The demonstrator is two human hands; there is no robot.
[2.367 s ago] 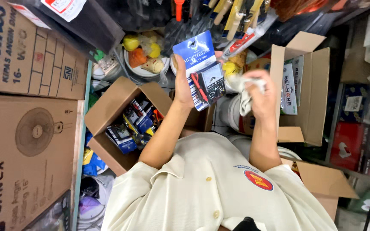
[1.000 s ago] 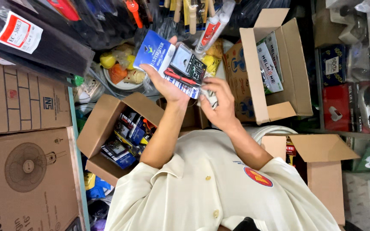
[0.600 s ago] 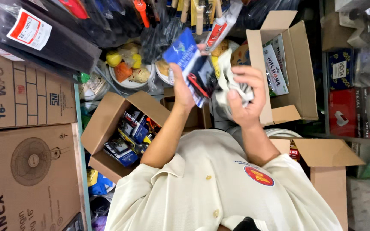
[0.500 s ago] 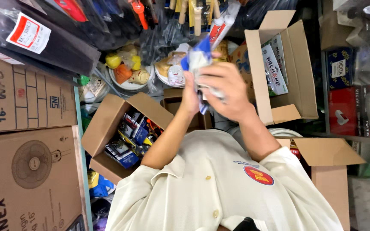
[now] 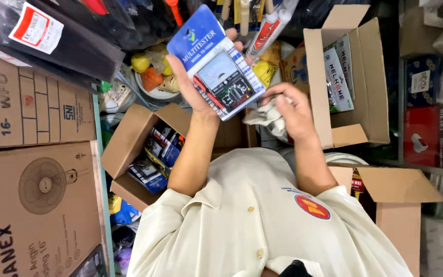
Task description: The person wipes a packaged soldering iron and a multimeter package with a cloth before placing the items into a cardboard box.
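Between the two raised hands, a blister-packed meter [image 5: 216,64] with a blue card backing is held up in front of the camera. The left hand [image 5: 193,87] grips it from behind, palm under the pack and fingers curled around its far edge, a fingertip showing at the top near the card's corner. The pack is tilted, its blue end pointing away from the person and its clear bubble with the dial and black body nearer the wrist. The right hand [image 5: 293,110] is closed around a crumpled pale cloth [image 5: 267,114], which bunches out from the fist just beside the lower corner of the pack; whether cloth and pack actually touch cannot be told.

Below the left forearm sits an open cardboard box [image 5: 144,149] holding more blue-carded packs. Beyond the right hand stands a taller open carton [image 5: 355,77] with printed packets inside, and under the right elbow another open brown box [image 5: 390,190]. Past the left hand, further out, a white bowl [image 5: 149,92] carries yellow and orange items in clear bags. Well off to the left hand's outer side, large brown fan cartons [image 5: 37,190] are stacked, with long black bagged bundles [image 5: 52,36] above them. The person's cream shirt [image 5: 252,225] fills the near foreground.
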